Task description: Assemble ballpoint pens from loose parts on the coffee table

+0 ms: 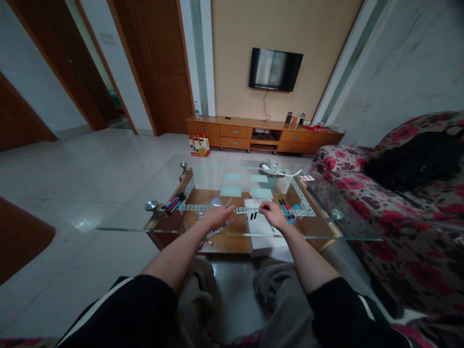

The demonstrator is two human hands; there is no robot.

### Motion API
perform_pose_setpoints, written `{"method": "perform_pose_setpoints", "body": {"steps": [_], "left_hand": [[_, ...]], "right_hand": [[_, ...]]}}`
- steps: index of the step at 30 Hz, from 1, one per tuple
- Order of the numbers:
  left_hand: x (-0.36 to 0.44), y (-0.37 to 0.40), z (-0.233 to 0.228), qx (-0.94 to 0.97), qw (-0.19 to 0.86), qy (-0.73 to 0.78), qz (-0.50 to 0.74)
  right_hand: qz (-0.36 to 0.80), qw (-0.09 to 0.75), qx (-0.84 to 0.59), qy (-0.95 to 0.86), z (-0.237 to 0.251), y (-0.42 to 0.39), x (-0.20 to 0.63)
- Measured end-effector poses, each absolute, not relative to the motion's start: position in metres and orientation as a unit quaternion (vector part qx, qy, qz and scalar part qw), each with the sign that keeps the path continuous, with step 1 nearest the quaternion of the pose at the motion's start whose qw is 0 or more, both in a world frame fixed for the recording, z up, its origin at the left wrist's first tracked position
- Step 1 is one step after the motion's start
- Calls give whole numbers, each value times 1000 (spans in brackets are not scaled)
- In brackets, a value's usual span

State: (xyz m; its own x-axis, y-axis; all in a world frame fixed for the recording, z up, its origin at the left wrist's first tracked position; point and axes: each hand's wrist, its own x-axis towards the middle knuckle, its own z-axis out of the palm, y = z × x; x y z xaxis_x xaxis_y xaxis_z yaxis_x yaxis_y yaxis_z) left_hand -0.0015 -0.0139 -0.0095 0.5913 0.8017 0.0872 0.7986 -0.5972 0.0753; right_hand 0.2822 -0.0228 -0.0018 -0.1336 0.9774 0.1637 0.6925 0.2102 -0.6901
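Several pens (173,204) lie left of centre on a glass table (125,229); mid-frame, the left hand (218,216) curls by a slim pale piece (229,201), grip unclear; then two black pieces (251,216); apart, the right hand (271,212), fingers bent, hold uncertain, beside more pens (286,209).

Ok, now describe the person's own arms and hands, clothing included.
The left sleeve and right sleeve are black, each with a white stripe, ending around the elbows. The forearms, left hand and right hand are bare and ungloved.
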Motion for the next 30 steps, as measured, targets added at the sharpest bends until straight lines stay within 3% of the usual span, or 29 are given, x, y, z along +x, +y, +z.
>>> {"method": "perform_pose_setpoints", "body": {"steps": [13, 27, 30], "left_hand": [[-4, -11, -15, 890, 6, 452, 60], [-5, -10, -16, 893, 3, 446, 66], [-5, -10, -15, 894, 12, 443, 68]], "right_hand": [[198, 116, -608, -760, -14, -30, 288], [193, 109, -600, -769, -18, -27, 288], [184, 173, -615, -747, -13, -26, 293]]}}
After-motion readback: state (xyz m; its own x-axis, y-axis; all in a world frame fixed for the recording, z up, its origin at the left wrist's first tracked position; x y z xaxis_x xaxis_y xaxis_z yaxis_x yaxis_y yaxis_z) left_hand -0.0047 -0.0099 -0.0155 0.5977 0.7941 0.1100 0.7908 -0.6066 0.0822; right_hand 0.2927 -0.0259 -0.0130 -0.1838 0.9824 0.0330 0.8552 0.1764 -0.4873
